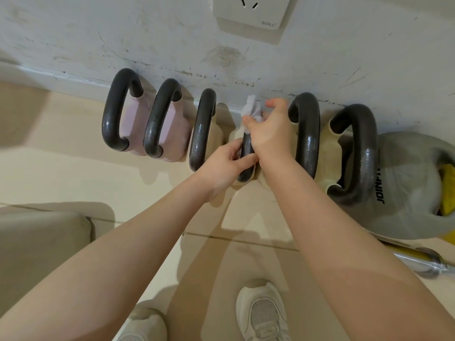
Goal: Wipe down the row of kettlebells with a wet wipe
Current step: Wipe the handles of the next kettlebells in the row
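Note:
Several kettlebells with dark handles stand in a row along the wall. The two at the left are pink (128, 119), and the ones further right are cream (327, 136). My right hand (268, 134) holds a crumpled white wet wipe (251, 112) against the top of the fourth kettlebell's handle (247, 153). My left hand (226, 163) grips the lower part of that same handle. The body of that kettlebell is mostly hidden under my hands.
A large grey kettlebell (408, 183) lies at the far right with something yellow (446, 188) behind it. A chrome bar (423, 264) lies on the tiled floor at right. A beige cushion (37, 242) sits at left. My shoes (263, 313) are below. A wall socket (251, 13) is above.

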`<action>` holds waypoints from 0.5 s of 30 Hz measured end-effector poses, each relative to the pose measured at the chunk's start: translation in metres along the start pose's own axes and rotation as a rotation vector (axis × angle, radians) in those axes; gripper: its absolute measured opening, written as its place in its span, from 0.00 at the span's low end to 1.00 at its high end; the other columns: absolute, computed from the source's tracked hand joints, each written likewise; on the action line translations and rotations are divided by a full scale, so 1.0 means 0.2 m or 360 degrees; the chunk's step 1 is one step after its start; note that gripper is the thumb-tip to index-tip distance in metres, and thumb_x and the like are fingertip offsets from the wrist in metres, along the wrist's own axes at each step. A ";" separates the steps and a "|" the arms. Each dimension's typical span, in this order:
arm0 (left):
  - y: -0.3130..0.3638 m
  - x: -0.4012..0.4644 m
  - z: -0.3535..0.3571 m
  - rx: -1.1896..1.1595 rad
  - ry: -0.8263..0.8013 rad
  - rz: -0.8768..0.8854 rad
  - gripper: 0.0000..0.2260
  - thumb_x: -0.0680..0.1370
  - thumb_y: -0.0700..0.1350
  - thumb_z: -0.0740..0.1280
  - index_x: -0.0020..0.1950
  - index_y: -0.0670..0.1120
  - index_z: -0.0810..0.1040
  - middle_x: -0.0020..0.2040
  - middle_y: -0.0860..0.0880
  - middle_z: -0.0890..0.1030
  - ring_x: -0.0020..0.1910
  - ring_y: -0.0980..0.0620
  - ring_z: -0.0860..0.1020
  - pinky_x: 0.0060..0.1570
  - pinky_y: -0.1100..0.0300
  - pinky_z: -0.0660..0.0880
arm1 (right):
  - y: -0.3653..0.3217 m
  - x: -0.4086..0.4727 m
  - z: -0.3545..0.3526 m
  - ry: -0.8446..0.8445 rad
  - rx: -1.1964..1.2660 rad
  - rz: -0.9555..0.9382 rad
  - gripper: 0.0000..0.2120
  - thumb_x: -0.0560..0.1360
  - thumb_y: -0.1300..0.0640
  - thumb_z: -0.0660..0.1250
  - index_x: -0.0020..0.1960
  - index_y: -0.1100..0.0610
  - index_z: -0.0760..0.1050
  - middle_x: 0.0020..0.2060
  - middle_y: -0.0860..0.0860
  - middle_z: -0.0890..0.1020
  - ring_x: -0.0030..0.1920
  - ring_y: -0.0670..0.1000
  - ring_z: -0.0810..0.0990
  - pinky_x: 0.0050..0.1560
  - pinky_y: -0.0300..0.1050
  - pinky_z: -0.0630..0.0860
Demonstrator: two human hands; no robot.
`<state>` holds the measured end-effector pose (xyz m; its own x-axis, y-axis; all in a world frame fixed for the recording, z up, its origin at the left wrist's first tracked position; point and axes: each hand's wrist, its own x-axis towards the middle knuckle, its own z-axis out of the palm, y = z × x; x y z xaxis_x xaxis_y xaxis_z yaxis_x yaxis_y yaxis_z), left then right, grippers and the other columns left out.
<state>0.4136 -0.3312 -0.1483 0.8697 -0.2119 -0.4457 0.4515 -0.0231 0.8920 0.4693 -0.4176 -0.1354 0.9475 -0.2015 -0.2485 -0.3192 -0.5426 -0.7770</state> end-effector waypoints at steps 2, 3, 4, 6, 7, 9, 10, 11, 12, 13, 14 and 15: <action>-0.01 -0.01 -0.01 0.0039 -0.0035 -0.0009 0.07 0.78 0.36 0.63 0.56 0.40 0.75 0.40 0.51 0.78 0.37 0.60 0.75 0.43 0.67 0.71 | 0.01 -0.01 0.03 -0.0048 -0.0132 0.0095 0.18 0.74 0.56 0.68 0.61 0.59 0.69 0.50 0.52 0.78 0.49 0.51 0.76 0.43 0.39 0.70; -0.02 -0.02 -0.02 0.0066 -0.0066 -0.0018 0.10 0.77 0.35 0.63 0.58 0.40 0.75 0.42 0.50 0.78 0.40 0.58 0.75 0.46 0.64 0.72 | 0.02 -0.01 0.05 -0.0058 -0.0074 0.0171 0.17 0.73 0.56 0.68 0.58 0.61 0.71 0.49 0.54 0.79 0.48 0.53 0.78 0.45 0.42 0.72; -0.04 -0.04 -0.03 0.0096 -0.0102 -0.0034 0.13 0.76 0.34 0.63 0.60 0.40 0.74 0.45 0.49 0.79 0.44 0.56 0.75 0.50 0.63 0.72 | 0.01 0.02 0.05 -0.0081 0.0094 0.0306 0.16 0.72 0.56 0.69 0.56 0.62 0.73 0.46 0.56 0.80 0.46 0.55 0.78 0.45 0.44 0.73; -0.07 -0.08 -0.05 0.0137 -0.0141 -0.0097 0.18 0.75 0.34 0.63 0.64 0.44 0.73 0.55 0.47 0.79 0.51 0.55 0.75 0.54 0.66 0.71 | -0.03 0.07 0.04 -0.0201 0.0526 0.0594 0.14 0.73 0.58 0.67 0.55 0.65 0.74 0.39 0.55 0.80 0.39 0.54 0.79 0.46 0.47 0.75; -0.09 -0.10 -0.06 0.0124 -0.0110 -0.0132 0.20 0.75 0.32 0.62 0.67 0.44 0.72 0.59 0.47 0.78 0.55 0.56 0.75 0.56 0.68 0.71 | -0.04 0.09 0.04 -0.0255 0.0685 0.0665 0.13 0.75 0.57 0.66 0.55 0.65 0.73 0.37 0.54 0.79 0.37 0.52 0.79 0.46 0.47 0.76; -0.10 -0.13 -0.06 0.0014 0.0047 -0.0194 0.23 0.76 0.31 0.59 0.71 0.43 0.67 0.65 0.47 0.75 0.60 0.57 0.72 0.61 0.67 0.68 | -0.03 0.07 0.06 -0.0278 0.0695 0.0650 0.09 0.77 0.55 0.62 0.50 0.62 0.72 0.35 0.51 0.77 0.34 0.50 0.78 0.47 0.47 0.77; -0.10 -0.14 -0.07 -0.0062 0.0132 -0.0223 0.23 0.77 0.31 0.59 0.72 0.43 0.65 0.66 0.47 0.74 0.62 0.57 0.72 0.64 0.65 0.67 | -0.03 0.03 0.07 -0.0268 0.0617 0.0620 0.08 0.78 0.53 0.61 0.45 0.59 0.71 0.33 0.50 0.76 0.33 0.50 0.78 0.45 0.46 0.76; -0.09 -0.14 -0.07 -0.0146 0.0193 -0.0245 0.23 0.77 0.32 0.58 0.72 0.43 0.65 0.66 0.48 0.74 0.62 0.57 0.71 0.66 0.63 0.66 | -0.01 -0.01 0.07 -0.0260 0.0543 0.0591 0.09 0.78 0.52 0.61 0.42 0.56 0.70 0.32 0.49 0.75 0.34 0.50 0.77 0.43 0.45 0.75; -0.09 -0.13 -0.07 -0.0207 0.0224 -0.0261 0.22 0.78 0.33 0.58 0.72 0.44 0.65 0.67 0.48 0.74 0.63 0.56 0.72 0.68 0.61 0.65 | 0.01 -0.04 0.06 -0.0274 0.0492 0.0569 0.10 0.78 0.51 0.60 0.41 0.55 0.70 0.31 0.49 0.75 0.35 0.50 0.77 0.42 0.44 0.75; -0.09 -0.12 -0.07 -0.0227 0.0233 -0.0270 0.22 0.78 0.37 0.60 0.72 0.45 0.65 0.67 0.49 0.74 0.64 0.56 0.72 0.70 0.58 0.64 | 0.03 -0.06 0.06 -0.0295 0.0480 0.0564 0.10 0.78 0.51 0.61 0.40 0.55 0.70 0.31 0.50 0.76 0.36 0.50 0.77 0.42 0.44 0.75; -0.09 -0.12 -0.06 -0.0213 0.0234 -0.0281 0.21 0.77 0.43 0.61 0.71 0.47 0.67 0.66 0.50 0.74 0.64 0.56 0.71 0.70 0.56 0.64 | 0.02 -0.06 0.04 -0.0306 0.0493 0.0577 0.11 0.78 0.51 0.61 0.39 0.55 0.69 0.31 0.50 0.76 0.37 0.51 0.77 0.44 0.46 0.75; -0.08 -0.11 -0.06 -0.0198 0.0234 -0.0287 0.21 0.75 0.50 0.62 0.68 0.49 0.70 0.64 0.53 0.75 0.64 0.56 0.72 0.71 0.54 0.63 | 0.01 -0.04 0.03 -0.0305 0.0511 0.0591 0.11 0.77 0.52 0.61 0.38 0.55 0.69 0.32 0.50 0.77 0.38 0.51 0.78 0.47 0.47 0.76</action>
<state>0.3895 -0.3143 -0.1532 0.7885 -0.0705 -0.6110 0.6150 0.0744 0.7850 0.4612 -0.4128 -0.1392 0.7685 -0.1637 -0.6186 -0.6398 -0.1799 -0.7472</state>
